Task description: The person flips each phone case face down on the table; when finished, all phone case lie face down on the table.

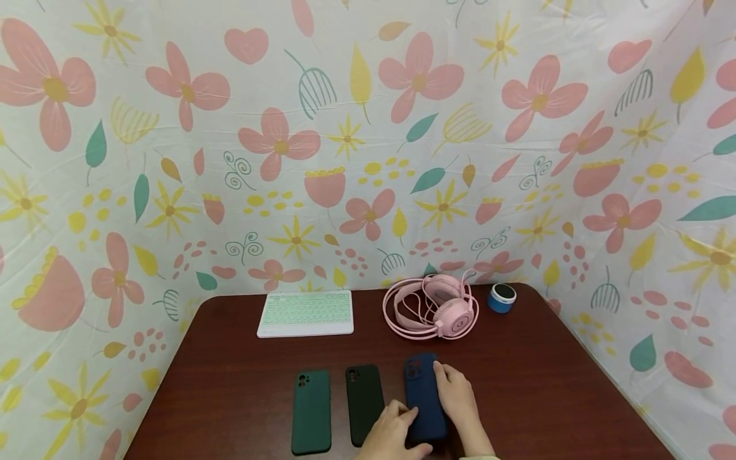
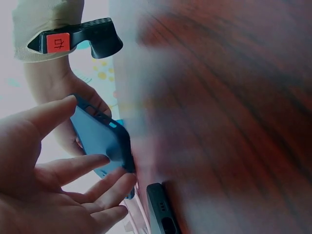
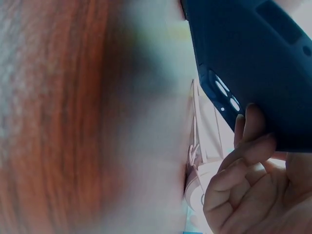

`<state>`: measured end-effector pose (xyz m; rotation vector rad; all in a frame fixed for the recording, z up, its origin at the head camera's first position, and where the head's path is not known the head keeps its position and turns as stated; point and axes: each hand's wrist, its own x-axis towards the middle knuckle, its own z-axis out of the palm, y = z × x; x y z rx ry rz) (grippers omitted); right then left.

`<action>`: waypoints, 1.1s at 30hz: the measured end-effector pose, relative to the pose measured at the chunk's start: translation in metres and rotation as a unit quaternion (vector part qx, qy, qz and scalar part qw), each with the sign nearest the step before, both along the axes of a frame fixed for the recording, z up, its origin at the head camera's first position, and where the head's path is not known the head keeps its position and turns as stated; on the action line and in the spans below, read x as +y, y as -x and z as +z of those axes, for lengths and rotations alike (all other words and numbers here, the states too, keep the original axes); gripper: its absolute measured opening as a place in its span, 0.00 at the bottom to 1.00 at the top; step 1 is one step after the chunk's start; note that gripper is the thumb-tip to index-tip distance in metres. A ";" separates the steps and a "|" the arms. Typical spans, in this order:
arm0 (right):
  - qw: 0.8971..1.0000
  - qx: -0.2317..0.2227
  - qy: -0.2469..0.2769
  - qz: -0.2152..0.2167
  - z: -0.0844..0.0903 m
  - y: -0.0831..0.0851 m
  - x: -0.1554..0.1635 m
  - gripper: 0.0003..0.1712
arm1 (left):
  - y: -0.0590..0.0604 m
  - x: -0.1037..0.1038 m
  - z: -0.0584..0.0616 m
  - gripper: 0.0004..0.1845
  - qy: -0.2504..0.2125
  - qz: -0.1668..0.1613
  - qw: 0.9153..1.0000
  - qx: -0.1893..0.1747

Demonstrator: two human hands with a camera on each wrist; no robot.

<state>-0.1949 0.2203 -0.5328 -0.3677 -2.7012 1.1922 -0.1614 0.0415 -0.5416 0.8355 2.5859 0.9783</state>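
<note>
Three phone cases are lying in a row near the table's [image 1: 575,383] near edge: a green phone case [image 1: 311,411] on the left, a dark green phone case [image 1: 365,402] beside it, and a navy phone case [image 1: 424,396] on the right. The left hand [image 1: 392,436], fingers loosely spread, is touching the navy case's near left corner. The right hand [image 1: 458,396] is curling its fingers around the case's right edge, gripping it. Farther back, a white keyboard [image 1: 306,313], pink headphones [image 1: 431,306] and a small blue speaker [image 1: 502,298] are sitting near the far edge. Bare wood is showing to the right of the hands.
</note>
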 end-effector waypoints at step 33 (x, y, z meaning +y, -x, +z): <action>0.999 0.010 0.037 0.008 -0.001 0.001 -0.002 0.26 | 0.003 0.002 -0.003 0.37 0.006 0.035 0.999 0.005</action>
